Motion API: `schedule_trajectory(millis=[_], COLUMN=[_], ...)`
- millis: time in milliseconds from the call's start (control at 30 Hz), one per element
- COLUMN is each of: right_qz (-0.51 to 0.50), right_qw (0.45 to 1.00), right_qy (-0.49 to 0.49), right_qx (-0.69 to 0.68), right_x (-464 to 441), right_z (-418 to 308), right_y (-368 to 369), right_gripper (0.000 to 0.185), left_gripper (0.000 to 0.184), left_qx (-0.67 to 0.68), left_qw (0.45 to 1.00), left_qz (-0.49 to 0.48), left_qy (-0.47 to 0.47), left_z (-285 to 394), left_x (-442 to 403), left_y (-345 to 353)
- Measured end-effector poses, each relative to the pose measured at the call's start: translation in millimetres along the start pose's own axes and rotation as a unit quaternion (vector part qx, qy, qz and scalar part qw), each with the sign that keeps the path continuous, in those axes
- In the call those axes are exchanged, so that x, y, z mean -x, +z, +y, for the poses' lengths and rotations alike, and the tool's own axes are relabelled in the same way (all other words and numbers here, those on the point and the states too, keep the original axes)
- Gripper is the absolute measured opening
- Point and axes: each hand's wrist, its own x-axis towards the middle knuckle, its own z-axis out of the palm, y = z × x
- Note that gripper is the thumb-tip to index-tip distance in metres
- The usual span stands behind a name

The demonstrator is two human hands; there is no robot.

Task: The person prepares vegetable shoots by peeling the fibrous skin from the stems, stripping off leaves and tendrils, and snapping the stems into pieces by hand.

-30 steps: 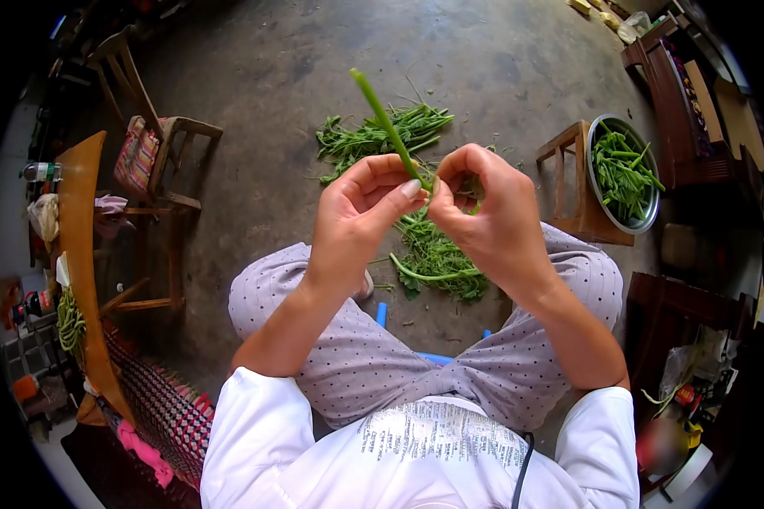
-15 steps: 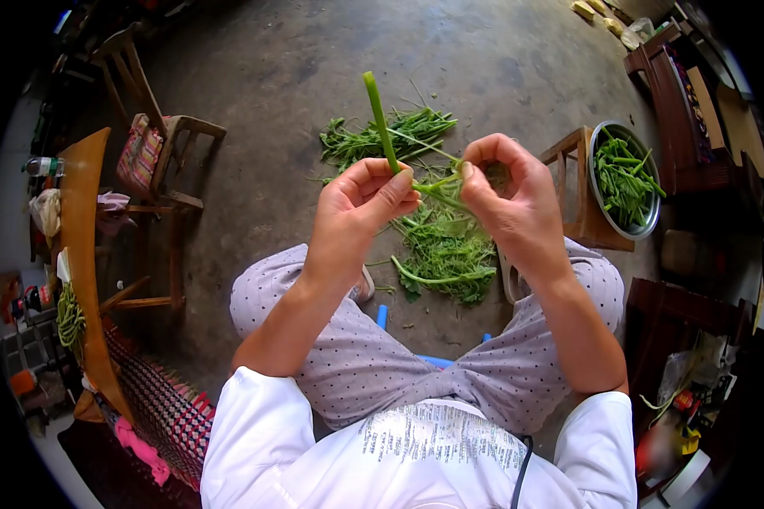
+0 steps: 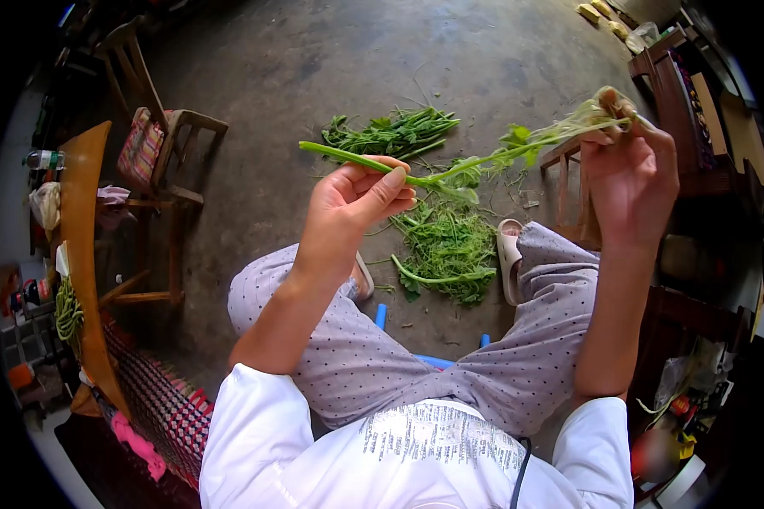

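Observation:
My left hand [image 3: 361, 199] pinches a thick green vine stem [image 3: 331, 153] between thumb and fingers, its cut end pointing left. From there a thinner length with small leaves [image 3: 518, 144] stretches up to the right. My right hand [image 3: 628, 165], raised at the right, is closed on pale stringy strands [image 3: 586, 123] at the far end of it. Below, on the floor, lies a heap of curly green trimmings [image 3: 450, 246] between the feet. Farther off is a pile of green stems and leaves [image 3: 390, 134].
A wooden chair with a striped cushion [image 3: 140, 153] stands at the left, near a wooden tabletop [image 3: 81, 229]. At the right is a wooden stool [image 3: 569, 187], partly behind my right hand. Dark furniture [image 3: 705, 127] lines the right side.
My right hand has moved away to the right and up, drawing the strands out taut. The stem in my left hand has tipped from upright to nearly level. The bowl of stems is now hidden.

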Motion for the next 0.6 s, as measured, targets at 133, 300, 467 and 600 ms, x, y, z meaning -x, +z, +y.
schedule_trajectory(millis=[133,300,467,600], right_qz=[0.004,0.024,-0.149,-0.168], right_qw=[0.998,0.998,0.84,0.818], right_qy=[0.005,0.038,0.102,0.123], right_qx=[-0.062,0.049,0.511,0.536], right_x=[-1,6,27,42], right_z=[-28,-28,39,72], right_y=[-23,-17,15,23], right_gripper=[0.031,0.033,0.029,0.027], left_gripper=[0.016,0.016,0.021,0.025], left_qx=[0.02,-0.003,-0.029,-0.026], left_qw=[1.0,0.999,0.997,0.997], left_qz=[0.001,-0.011,-0.041,-0.053], left_qy=[0.009,0.053,0.056,0.047], left_z=[4,6,6,3], left_x=[2,3,6,6], left_y=[-1,-1,4,7])
